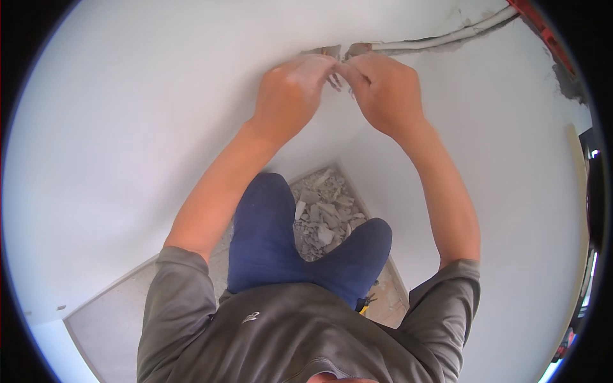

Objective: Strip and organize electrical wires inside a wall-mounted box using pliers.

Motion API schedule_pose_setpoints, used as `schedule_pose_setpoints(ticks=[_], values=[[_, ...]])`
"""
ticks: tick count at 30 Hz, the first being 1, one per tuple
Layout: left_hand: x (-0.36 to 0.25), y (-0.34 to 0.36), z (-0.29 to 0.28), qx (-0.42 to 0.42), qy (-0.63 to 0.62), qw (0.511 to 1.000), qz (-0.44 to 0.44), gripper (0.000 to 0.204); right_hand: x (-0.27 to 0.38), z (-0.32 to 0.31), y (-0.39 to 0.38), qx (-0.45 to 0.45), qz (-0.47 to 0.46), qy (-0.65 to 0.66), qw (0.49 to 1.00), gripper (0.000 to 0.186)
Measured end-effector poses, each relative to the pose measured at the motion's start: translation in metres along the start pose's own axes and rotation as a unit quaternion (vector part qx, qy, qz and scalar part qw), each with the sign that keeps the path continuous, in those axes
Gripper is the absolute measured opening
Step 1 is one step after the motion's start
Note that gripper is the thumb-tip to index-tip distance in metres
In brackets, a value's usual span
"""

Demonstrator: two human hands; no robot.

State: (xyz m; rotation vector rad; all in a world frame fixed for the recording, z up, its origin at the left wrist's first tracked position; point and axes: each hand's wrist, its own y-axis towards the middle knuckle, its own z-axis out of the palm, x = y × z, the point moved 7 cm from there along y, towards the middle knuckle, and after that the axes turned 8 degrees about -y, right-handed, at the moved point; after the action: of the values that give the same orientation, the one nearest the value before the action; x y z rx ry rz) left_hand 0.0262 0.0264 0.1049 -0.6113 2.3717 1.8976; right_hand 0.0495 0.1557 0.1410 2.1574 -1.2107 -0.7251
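Observation:
Both my hands are raised to a broken-out hole (359, 48) in the white wall, near the corner. My left hand (290, 89) is closed, its fingertips pinched together at the hole's left part. Against it, my right hand (386, 89) is closed too, thumb and finger meeting the left fingertips. Thin dark strands, perhaps wire ends, show just below the meeting fingertips (334, 82). What exactly the fingers grip is hidden behind the hands. A white conduit (440, 42) runs in a chased groove from the hole toward the upper right.
Grey rubble (325, 217) lies heaped on the floor in the corner, between and beyond my knees. A red frame-like piece (543, 29) edges the upper right, with rough broken plaster (567, 86) below it. Something yellow and black (365, 306) sits beside my right thigh.

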Motion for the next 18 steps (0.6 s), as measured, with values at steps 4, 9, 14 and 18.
schedule_pose_setpoints(ticks=[4, 9, 14, 18], values=[[0.001, -0.002, -0.002, -0.006, 0.000, 1.000, 0.000, 0.019, -0.029, 0.029, -0.004, 0.128, 0.294, 0.348, 0.881, 0.027], [0.001, -0.002, -0.001, 0.008, 0.029, 1.000, 0.004, 0.017, -0.019, 0.052, -0.021, 0.258, 0.462, 0.574, 0.625, 0.029], [0.003, -0.001, -0.003, -0.009, 0.004, 1.000, 0.000, 0.017, -0.018, 0.010, -0.007, 0.031, 0.195, 0.168, 0.966, 0.027], [0.004, -0.003, -0.002, -0.001, 0.057, 0.998, 0.032, 0.020, 0.003, -0.005, -0.006, -0.113, 0.004, 0.027, 0.993, 0.024]])
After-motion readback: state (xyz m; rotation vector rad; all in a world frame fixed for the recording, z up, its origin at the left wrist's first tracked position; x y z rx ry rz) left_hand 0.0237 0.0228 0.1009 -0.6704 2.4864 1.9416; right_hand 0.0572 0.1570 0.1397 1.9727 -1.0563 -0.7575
